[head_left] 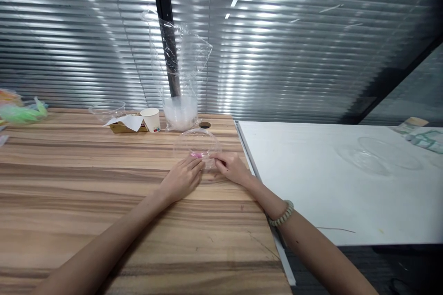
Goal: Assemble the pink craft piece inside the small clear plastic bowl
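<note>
A clear plastic bowl (pixel 196 134) sits on the wooden table in front of me, its see-through rim hard to trace. Inside its near part shows a small bright pink piece (pixel 198 154), partly covered by fingers; its kind cannot be made out. My left hand (pixel 185 176) is closed at the bowl's near left side, fingers pressed together beside the pink piece. From the right, my right hand (pixel 232 166) grips the bowl's near right side with the index finger stretched along it and the other fingers curled under. A beaded bracelet (pixel 282 214) circles my right wrist.
A bagged stack of clear bowls (pixel 180 112), a paper cup (pixel 151 120), a small box with white paper (pixel 128 125) and another clear bowl (pixel 107 109) line the back. Clear lids (pixel 363 159) lie on the white table (pixel 294 170). Colourful bags (pixel 24 110) are far left.
</note>
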Action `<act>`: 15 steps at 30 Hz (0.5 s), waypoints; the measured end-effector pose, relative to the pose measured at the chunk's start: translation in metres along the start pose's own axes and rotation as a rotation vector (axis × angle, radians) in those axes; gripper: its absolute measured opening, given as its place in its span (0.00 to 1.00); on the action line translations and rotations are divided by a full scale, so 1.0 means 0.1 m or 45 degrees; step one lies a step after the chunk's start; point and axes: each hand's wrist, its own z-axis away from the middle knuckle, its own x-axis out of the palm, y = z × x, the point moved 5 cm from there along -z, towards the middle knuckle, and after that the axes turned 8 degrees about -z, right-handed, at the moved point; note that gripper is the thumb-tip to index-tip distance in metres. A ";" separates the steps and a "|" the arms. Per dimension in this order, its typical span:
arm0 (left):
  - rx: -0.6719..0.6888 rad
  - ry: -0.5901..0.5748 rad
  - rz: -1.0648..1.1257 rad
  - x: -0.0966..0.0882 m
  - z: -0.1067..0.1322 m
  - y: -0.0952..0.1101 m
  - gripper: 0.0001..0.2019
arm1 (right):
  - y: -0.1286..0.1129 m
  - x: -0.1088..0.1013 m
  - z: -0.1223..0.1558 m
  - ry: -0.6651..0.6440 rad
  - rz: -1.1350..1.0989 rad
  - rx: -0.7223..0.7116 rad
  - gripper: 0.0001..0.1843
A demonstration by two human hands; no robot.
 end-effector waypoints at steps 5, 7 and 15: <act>0.005 0.016 -0.007 -0.01 -0.01 -0.01 0.13 | -0.03 -0.04 0.01 0.080 -0.015 -0.034 0.17; 0.018 0.021 -0.031 -0.02 -0.01 -0.01 0.13 | -0.05 -0.06 0.01 0.115 -0.007 -0.065 0.17; 0.107 0.130 -0.123 -0.12 -0.03 -0.03 0.14 | -0.08 -0.15 0.02 0.277 0.037 -0.126 0.17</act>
